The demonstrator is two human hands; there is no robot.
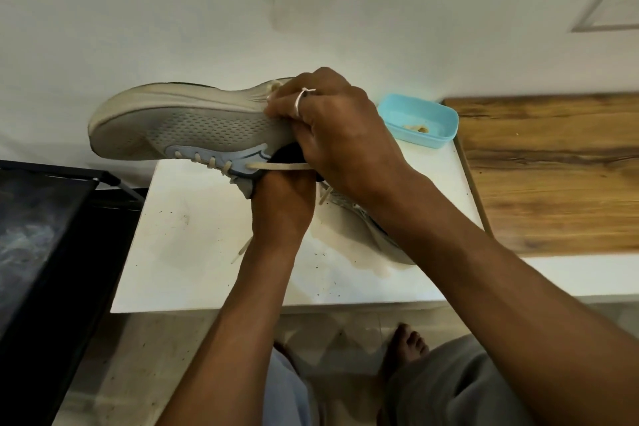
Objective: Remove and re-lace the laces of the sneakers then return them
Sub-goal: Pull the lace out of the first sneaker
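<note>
Right hand (340, 138) closed, gripping sneaker (183, 121) heel, pinching lace (276, 167).

I look down on a stained white table (214, 252) against a pale wall (173, 10), a wooden counter (553, 176) to its right, a black rack (52, 235) left, tiled floor (345, 339) below.

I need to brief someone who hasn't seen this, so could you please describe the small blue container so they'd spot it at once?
Start at the white table against the wall. At its far right corner, beside the wooden board, sits the blue container. It is the only turquoise item there, a shallow rounded-corner tub.
</note>
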